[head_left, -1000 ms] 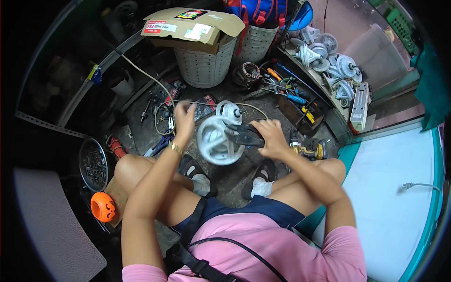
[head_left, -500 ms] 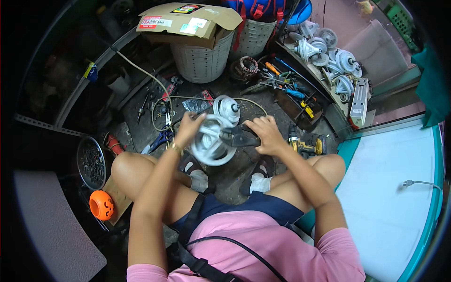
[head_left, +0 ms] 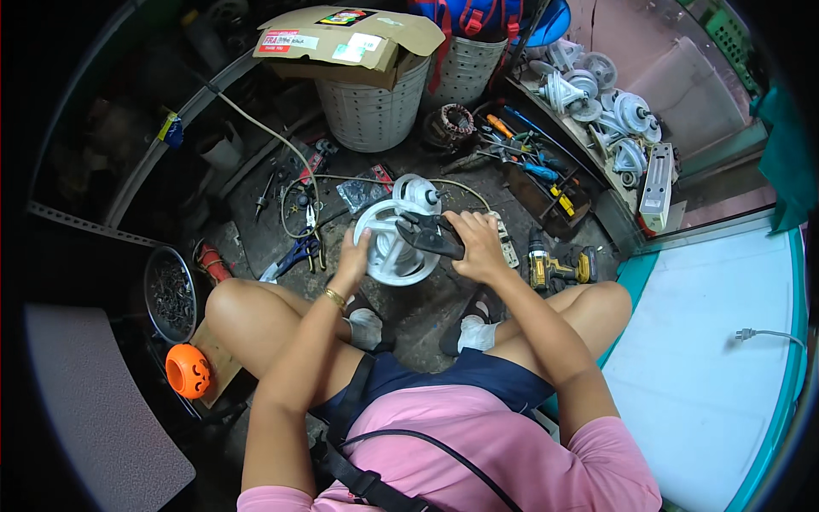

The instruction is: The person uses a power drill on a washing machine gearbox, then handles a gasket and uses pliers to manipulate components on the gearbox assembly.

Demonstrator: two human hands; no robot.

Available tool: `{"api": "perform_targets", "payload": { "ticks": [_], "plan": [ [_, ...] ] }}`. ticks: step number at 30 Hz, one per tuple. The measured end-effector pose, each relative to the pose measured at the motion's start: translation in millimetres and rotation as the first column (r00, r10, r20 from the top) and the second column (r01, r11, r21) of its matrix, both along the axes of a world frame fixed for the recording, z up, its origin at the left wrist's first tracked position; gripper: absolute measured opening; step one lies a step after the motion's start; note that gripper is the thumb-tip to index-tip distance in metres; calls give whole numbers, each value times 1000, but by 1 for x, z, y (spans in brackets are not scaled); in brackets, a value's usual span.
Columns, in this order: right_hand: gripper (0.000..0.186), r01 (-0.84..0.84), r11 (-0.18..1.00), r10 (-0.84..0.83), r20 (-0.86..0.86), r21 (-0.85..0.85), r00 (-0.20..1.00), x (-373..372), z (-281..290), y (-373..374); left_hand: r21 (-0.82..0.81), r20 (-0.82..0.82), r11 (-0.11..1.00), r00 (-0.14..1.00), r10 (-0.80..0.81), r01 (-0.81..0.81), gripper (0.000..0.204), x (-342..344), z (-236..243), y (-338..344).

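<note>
My left hand grips the rim of a pale grey spoked pulley wheel, held tilted above the floor between my feet. In my right hand are dark-handled pliers. Their jaws reach over the wheel's centre; whether they bite on anything there cannot be made out. Just behind the wheel stands a second pale metal part, round with a short dark shaft, partly covered by the wheel.
A cordless drill lies by my right knee. Loose hand tools fill a tray at the back right, below a shelf of similar pulley parts. Blue-handled cutters, a bowl of screws and an orange pumpkin bucket are on the left.
The wheel, blurred before, is now sharp, has shifted slightly right and up, and turned. My left hand has moved lower on its rim. The pliers have stayed at the wheel's centre.
</note>
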State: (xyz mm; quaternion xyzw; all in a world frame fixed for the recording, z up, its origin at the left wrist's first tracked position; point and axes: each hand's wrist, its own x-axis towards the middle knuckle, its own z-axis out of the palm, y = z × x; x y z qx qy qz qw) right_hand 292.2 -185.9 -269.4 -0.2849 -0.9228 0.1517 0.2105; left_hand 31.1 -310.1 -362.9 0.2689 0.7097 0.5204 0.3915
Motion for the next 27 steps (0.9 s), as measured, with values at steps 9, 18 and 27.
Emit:
{"api": "perform_targets", "payload": {
  "ticks": [9, 18, 27],
  "plan": [
    [81, -746, 661, 705, 269, 86, 656, -10, 20, 34, -426, 51, 353, 412, -910, 833, 55, -32, 49, 84],
    [87, 203, 671, -180, 108, -713, 978, 42, -111, -15, -320, -56, 934, 981, -188, 161, 42, -16, -1, 46],
    [88, 444, 667, -353, 271, -599, 896, -14, -98, -33, -196, -270, 971, 960, 80, -136, 46, 13, -23, 26]
  ]
}}
